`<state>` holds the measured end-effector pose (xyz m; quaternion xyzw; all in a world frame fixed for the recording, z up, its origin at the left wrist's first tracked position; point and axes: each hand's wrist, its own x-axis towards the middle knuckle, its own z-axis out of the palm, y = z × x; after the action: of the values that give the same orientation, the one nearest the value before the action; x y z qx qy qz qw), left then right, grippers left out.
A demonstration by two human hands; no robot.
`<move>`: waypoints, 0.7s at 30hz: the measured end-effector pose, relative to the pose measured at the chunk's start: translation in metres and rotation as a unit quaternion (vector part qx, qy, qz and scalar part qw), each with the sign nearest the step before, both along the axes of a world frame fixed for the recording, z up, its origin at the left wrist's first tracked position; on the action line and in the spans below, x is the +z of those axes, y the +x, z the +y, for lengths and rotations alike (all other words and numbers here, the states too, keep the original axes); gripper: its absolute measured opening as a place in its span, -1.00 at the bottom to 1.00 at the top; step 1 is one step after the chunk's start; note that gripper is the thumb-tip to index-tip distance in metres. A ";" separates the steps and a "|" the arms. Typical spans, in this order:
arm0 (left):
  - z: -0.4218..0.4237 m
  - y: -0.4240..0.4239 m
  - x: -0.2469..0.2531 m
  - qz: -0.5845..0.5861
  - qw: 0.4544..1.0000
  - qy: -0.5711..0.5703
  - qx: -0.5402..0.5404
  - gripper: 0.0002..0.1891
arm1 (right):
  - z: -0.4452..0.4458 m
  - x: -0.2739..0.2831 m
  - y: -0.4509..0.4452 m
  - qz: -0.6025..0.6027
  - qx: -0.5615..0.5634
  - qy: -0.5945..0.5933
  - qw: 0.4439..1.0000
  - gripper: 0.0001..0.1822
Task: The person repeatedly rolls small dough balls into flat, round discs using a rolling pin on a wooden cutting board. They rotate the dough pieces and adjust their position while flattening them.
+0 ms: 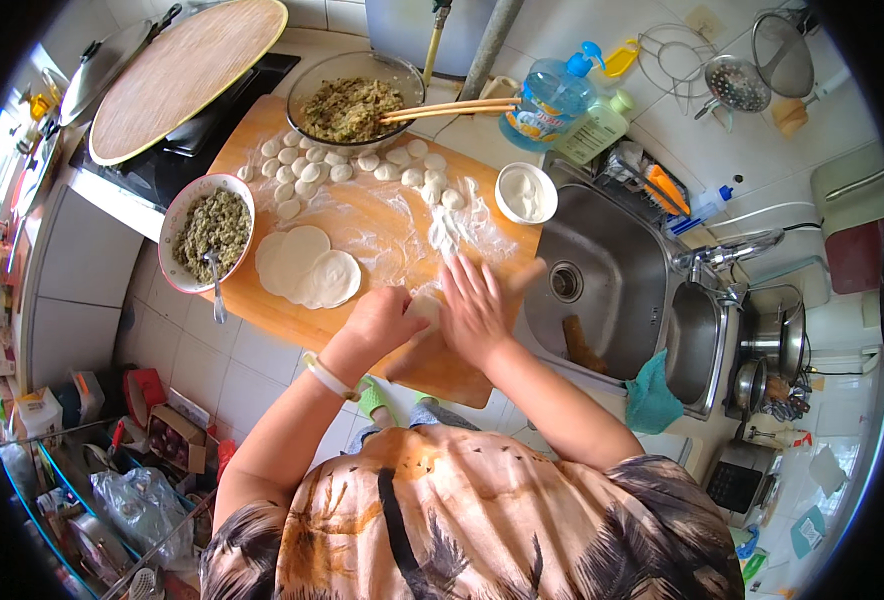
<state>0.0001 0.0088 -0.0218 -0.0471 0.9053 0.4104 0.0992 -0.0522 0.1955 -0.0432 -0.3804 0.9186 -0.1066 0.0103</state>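
Observation:
My left hand [383,324] pinches the edge of a small dough round [425,309] near the front of the wooden board [382,262]. My right hand [476,306] presses with its palm on a wooden rolling pin [528,276], fingers stretched forward. The pin lies slantwise beneath that hand and is blurred at both ends. Left of my hands, several flat dough wrappers [296,259] overlap in a pile. Small flattened dough pieces [311,172] are spread across the back of the board. Loose flour [446,229] is heaped just beyond my right fingertips.
A bowl of filling with a spoon [213,225] overhangs the board's left edge. Behind stands a glass bowl of filling [356,105] with chopsticks [449,110] across its rim. A white flour bowl [526,193] sits near the steel sink [599,277] at right.

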 end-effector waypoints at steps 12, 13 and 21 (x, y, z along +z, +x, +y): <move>-0.016 0.008 -0.006 -0.106 0.983 0.133 0.067 -0.73 | 0.049 0.009 0.035 0.004 0.054 -0.017 0.998 -0.33; -0.012 0.007 -0.005 -0.072 0.994 0.071 0.044 -0.72 | 0.036 0.003 0.025 0.008 0.048 -0.022 0.999 -0.32; -0.001 -0.003 -0.004 0.034 0.991 -0.129 0.029 -0.74 | 0.006 0.004 0.013 0.021 0.014 -0.020 0.999 -0.29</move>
<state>-0.0024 0.0082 -0.0260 -0.0716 0.9518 0.2939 0.0501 -0.0392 0.2018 -0.0394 -0.3952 0.9110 -0.1166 -0.0148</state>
